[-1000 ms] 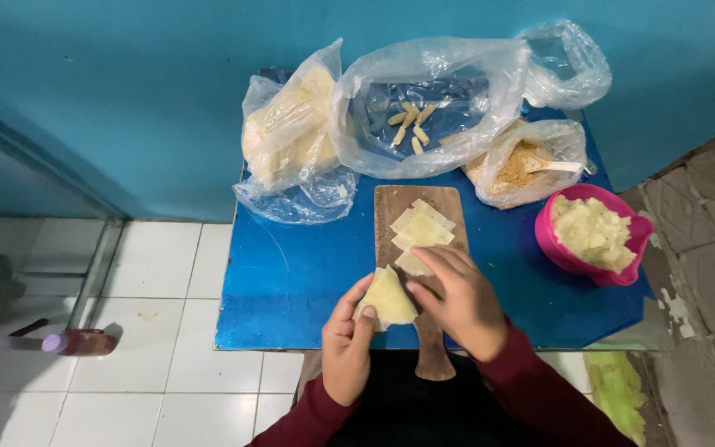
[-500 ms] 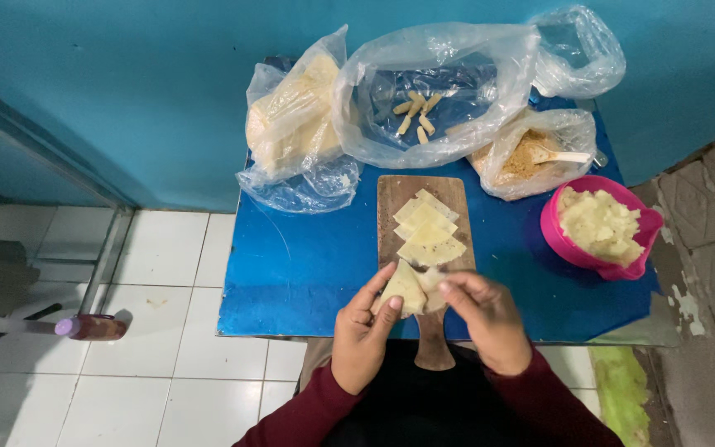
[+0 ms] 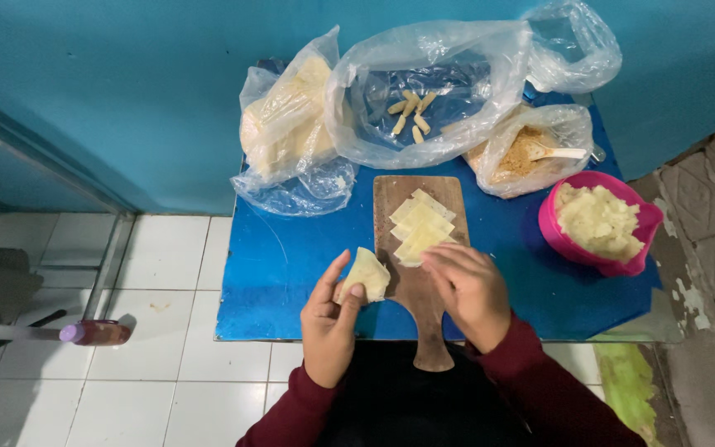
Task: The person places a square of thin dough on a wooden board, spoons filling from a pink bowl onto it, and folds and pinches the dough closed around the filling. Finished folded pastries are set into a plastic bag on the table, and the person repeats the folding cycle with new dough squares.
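**Ana:** Shifted to the left since half a second ago: the folded pale wrapper [image 3: 366, 274] now sits off the board's edge, over the blue worktop [image 3: 275, 273], where before both hands held it together above the board's lower end.

**Ben:** Which hand has it?

**Ana:** Only the left hand [image 3: 330, 319]. Its grip is pinching the wrapper, thumb on the near face and fingers behind. The right hand [image 3: 467, 291] has let go; it hovers over the lower part of the wooden cutting board [image 3: 418, 265], fingers loosely curled and holding nothing, tips close to the stack of flat pale squares [image 3: 420, 228] lying on the board.

**Ben:** So what does that suggest?

**Ana:** My judgement is that the piece has passed from two-handed shaping into a one-handed hold, while the free hand is nearest the flat squares.

**Ben:** And around them?

**Ana:** To the right, a pink bowl [image 3: 568, 240] of pale mashed filling. Behind the board, a clear bag of small pale sticks [image 3: 411, 112], a bag of brown crumbs with a spoon [image 3: 531, 153], and, to the left, a bag of pale sheets [image 3: 287, 124]. All rest on the worktop against a teal wall [image 3: 126, 83], with white floor tiles [image 3: 159, 273] on the left.
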Motion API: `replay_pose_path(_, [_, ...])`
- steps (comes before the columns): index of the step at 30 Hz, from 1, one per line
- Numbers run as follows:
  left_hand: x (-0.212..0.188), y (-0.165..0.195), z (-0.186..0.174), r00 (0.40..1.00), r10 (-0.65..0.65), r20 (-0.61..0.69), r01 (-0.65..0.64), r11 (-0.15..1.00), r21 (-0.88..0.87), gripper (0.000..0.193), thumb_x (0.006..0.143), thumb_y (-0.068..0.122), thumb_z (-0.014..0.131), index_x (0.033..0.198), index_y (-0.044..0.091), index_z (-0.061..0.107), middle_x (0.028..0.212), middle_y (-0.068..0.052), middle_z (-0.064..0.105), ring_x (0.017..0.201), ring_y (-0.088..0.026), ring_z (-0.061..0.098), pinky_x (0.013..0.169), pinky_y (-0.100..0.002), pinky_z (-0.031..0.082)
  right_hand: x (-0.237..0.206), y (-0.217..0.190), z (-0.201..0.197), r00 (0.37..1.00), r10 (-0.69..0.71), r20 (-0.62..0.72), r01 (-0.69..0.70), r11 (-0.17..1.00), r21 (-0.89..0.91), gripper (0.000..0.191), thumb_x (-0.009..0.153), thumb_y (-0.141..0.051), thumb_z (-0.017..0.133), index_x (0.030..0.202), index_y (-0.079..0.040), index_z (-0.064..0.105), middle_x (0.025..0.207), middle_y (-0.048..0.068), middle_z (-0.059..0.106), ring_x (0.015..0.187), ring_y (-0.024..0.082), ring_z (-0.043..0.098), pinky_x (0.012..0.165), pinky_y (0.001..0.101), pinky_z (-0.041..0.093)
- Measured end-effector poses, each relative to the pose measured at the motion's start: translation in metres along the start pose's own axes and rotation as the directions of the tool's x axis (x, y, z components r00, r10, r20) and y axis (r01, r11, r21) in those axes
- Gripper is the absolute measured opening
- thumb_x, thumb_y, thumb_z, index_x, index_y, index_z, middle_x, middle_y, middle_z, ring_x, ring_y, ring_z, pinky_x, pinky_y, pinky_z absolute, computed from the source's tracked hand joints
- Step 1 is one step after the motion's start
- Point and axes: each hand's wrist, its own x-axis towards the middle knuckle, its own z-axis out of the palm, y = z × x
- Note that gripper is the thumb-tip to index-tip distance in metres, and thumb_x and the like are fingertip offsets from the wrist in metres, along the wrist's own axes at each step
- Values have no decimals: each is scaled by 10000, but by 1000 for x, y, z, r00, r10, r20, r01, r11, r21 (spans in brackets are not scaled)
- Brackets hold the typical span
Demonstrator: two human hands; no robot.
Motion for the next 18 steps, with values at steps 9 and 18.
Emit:
replay_pose_path(9, [4,-1,3,997,-19,72,25,996,-87,570,1045,78,559,1577,-18,377,1205,-118,716,1043,-115,652,928,-256,522,0,-14,-7,997,-59,46,60,998,-21,269,836,-110,758,1091,-27,731,1144,129,724,1130,339,661,946,435,508])
replay_pose_path(18, [2,4,18,936,-29,352,102,976,-192,652,1069,29,531,1656,-10,250,1340,-135,660,1236,-157,595,1093,-305,439,-14,-6,-10,861,317,397,-499,384,776,572,934,-20,650,1469,-37,450,1212,121,661,1092,165,653,909,305,537])
